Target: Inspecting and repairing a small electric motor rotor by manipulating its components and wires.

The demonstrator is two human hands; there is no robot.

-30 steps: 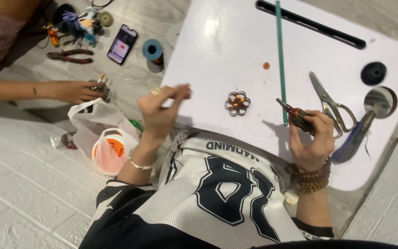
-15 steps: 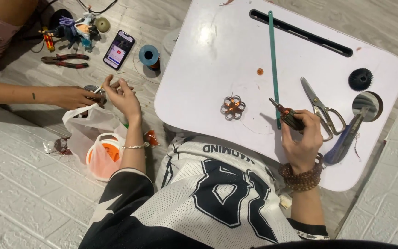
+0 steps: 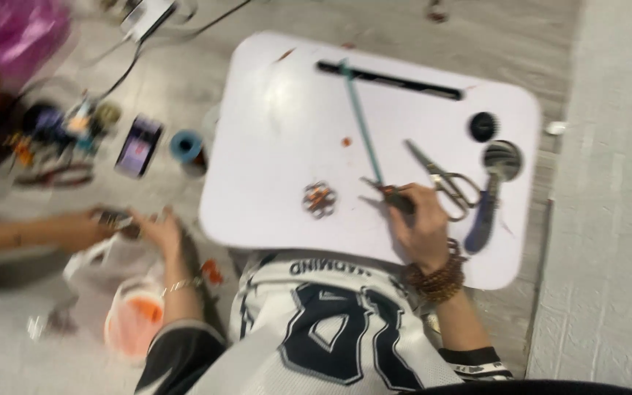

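Observation:
The view is blurred by motion. My left hand (image 3: pixel 156 228) reaches off the table's left side, down to the floor. It meets another person's hand (image 3: pixel 82 228) at a small dark object (image 3: pixel 115 218); who grips it is unclear. My right hand (image 3: pixel 422 228) rests on the white lap table (image 3: pixel 279 124), closed around small red-handled pliers (image 3: pixel 395 196). The pliers' tip lies by the lower end of a long teal stick (image 3: pixel 363 124). A small beaded flower piece (image 3: pixel 320 199) lies on the table, left of that hand.
Scissors (image 3: pixel 444 177), a blue-handled tool (image 3: pixel 484 219) and a black round cap (image 3: pixel 482 126) lie at the table's right. On the floor to the left are a phone (image 3: pixel 138 145), a blue spool (image 3: pixel 184 146), an orange-filled tub (image 3: pixel 134 322) and a white bag (image 3: pixel 104 262).
My left hand has swung from above the table's edge down and left to the other person's hand. The camera has shifted, so the table sits further right. My right hand stays put with the pliers.

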